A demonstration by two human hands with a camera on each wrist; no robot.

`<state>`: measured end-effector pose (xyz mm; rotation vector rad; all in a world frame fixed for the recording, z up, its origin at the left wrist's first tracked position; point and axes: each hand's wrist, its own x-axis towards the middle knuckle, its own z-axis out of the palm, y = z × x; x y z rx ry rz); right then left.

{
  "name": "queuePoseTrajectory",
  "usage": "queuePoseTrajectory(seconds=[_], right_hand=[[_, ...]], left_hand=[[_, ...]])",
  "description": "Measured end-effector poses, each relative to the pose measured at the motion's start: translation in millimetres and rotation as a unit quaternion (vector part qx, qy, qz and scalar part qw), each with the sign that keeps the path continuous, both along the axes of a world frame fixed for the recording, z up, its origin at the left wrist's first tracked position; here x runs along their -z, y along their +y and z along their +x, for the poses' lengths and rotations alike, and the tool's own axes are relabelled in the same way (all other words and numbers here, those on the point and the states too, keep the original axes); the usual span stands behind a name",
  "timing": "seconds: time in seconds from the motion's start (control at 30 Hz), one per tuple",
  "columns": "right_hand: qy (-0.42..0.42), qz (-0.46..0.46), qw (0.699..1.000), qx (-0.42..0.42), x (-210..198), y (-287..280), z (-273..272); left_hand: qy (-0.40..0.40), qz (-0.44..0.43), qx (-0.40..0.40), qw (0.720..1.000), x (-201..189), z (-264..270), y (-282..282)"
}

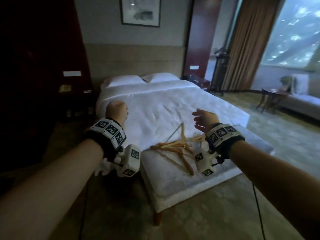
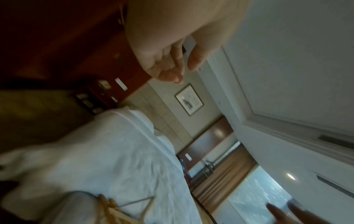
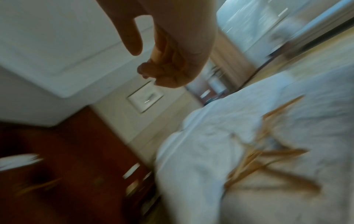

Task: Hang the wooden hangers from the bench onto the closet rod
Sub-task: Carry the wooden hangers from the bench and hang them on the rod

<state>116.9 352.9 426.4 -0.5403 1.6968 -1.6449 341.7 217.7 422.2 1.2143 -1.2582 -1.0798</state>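
Note:
Several wooden hangers [image 1: 174, 148] lie in a loose pile on the pale padded bench [image 1: 173, 184] at the foot of the bed; they show blurred in the right wrist view [image 3: 268, 159] and at the bottom edge of the left wrist view [image 2: 113, 207]. My left hand [image 1: 116, 110] is raised over the bed's left side, left of the pile, fingers loosely curled and holding nothing [image 2: 182, 72]. My right hand [image 1: 202, 118] hovers just above and behind the pile, relaxed and empty [image 3: 140, 62]. No closet rod is in view.
A white made bed [image 1: 164, 101] stretches behind the bench. Dark wooden panelling and a nightstand [image 1: 74, 101] stand at the left. A small table [image 1: 270, 97], a couch, curtains and a large window fill the right. Carpet surrounds the bench.

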Motion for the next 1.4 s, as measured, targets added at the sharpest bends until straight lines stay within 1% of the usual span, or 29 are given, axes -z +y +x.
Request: queuePoseTrajectory(seconds=[0.1, 0.2, 0.3, 0.4, 0.57, 0.73, 0.9, 1.07, 1.17, 1.3, 1.4], right_hand=[[0.008, 0.045, 0.998, 0.039, 18.3, -25.1, -57.5], [0.014, 0.082, 0.993, 0.077, 39.1, -45.4, -108.8], [0.004, 0.118, 0.988, 0.101, 66.7, -59.0, -150.9], [-0.011, 0.167, 0.98, 0.106, 98.5, -76.5, -194.8], [-0.034, 0.213, 0.971, 0.107, 155.4, -135.2, -282.6], [-0.067, 0.264, 0.96, 0.06, 216.1, -207.1, -360.8], [-0.082, 0.317, 0.945, 0.023, 264.2, -256.5, -421.7], [-0.094, 0.35, 0.932, 0.0, 308.7, -292.8, -458.3], [-0.113, 0.344, 0.932, -0.029, 342.4, -316.7, -466.2], [-0.129, 0.336, 0.932, -0.041, 402.4, -350.8, -468.9], [-0.142, 0.348, 0.926, -0.031, 451.4, -370.7, -467.2]], left_hand=[[-0.003, 0.05, 0.037, 0.998, 20.8, -64.7, -51.1], [-0.035, 0.076, 0.074, 0.994, 45.2, -122.5, -90.9], [-0.069, 0.097, 0.107, 0.987, 71.7, -174.0, -115.7], [-0.093, 0.111, 0.12, 0.982, 99.1, -219.0, -139.5], [-0.125, 0.143, 0.111, 0.975, 145.4, -285.5, -193.6], [-0.185, 0.185, 0.069, 0.963, 197.9, -339.1, -255.6], [-0.211, 0.244, 0.047, 0.945, 245.2, -387.4, -286.4], [-0.263, 0.281, 0.057, 0.921, 309.9, -418.7, -311.5], [-0.288, 0.284, 0.068, 0.912, 334.7, -440.9, -326.2], [-0.343, 0.283, 0.117, 0.888, 393.4, -460.3, -350.5], [-0.339, 0.305, 0.139, 0.879, 446.0, -466.5, -361.6]])
